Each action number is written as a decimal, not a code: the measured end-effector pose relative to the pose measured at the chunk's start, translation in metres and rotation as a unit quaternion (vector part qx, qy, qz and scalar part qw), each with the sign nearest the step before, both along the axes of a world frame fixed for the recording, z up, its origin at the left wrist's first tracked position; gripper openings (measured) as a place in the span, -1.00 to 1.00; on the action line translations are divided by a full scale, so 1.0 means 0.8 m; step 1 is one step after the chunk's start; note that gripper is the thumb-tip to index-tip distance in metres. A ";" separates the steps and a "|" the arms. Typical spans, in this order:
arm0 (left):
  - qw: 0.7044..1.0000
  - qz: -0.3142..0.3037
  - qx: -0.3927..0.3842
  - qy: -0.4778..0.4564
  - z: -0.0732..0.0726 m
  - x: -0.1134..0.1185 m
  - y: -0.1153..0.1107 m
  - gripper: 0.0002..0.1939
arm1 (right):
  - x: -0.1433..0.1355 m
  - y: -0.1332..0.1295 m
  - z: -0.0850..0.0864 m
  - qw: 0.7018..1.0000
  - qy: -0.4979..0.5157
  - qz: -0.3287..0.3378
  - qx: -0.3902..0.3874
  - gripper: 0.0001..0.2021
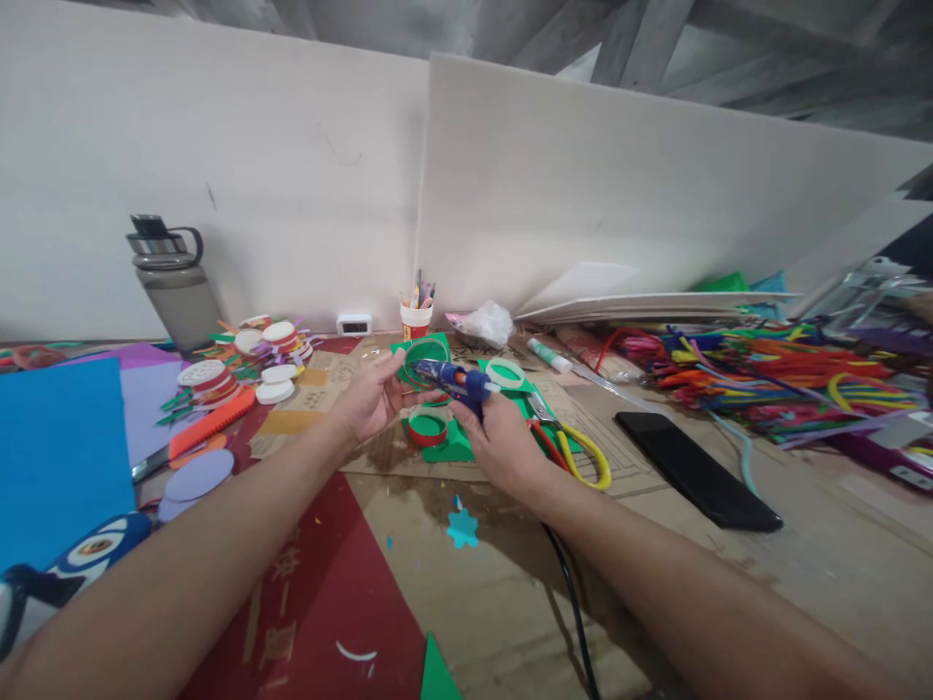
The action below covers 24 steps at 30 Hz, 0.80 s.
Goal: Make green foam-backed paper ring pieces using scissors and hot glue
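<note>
One glue gun (456,380) was clenched in the right hand (502,442), its nozzle laid against one green ring (425,358) grasped in the left hand (373,394). One red ring (428,426) lay just below on green paper (453,446). One pair of scissors (572,447), one phone (696,470) and one bottle (175,282) were counted on the worktop (816,574). No writing could be read.

Glue gun (456,379) nozzle tip hidden against green ring (425,356); its black cord (572,603) cut off at bottom edge; cup (416,319) contents too small to tell.
</note>
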<state>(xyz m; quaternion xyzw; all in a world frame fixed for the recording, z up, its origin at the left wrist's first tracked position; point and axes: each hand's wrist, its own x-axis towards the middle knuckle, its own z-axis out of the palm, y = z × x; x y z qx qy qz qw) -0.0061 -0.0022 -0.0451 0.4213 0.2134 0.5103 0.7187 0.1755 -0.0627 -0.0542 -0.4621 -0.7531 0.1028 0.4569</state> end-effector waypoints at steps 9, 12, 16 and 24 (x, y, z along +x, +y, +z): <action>1.000 0.008 -0.006 -0.015 -0.002 0.013 -0.009 -0.79 | 0.003 0.005 0.003 0.999 0.010 -0.051 0.014 -0.66; 1.000 0.013 0.001 -0.021 -0.002 0.014 -0.011 -0.83 | 0.004 0.004 0.003 0.998 0.005 -0.065 0.015 -0.65; 1.000 0.007 0.009 -0.022 -0.005 0.013 -0.009 -0.85 | 0.006 0.006 0.003 0.997 -0.001 -0.080 0.019 -0.63; 0.999 0.012 0.032 -0.017 -0.006 0.007 -0.003 -0.79 | 0.004 0.004 0.004 0.999 0.008 -0.035 0.005 -0.68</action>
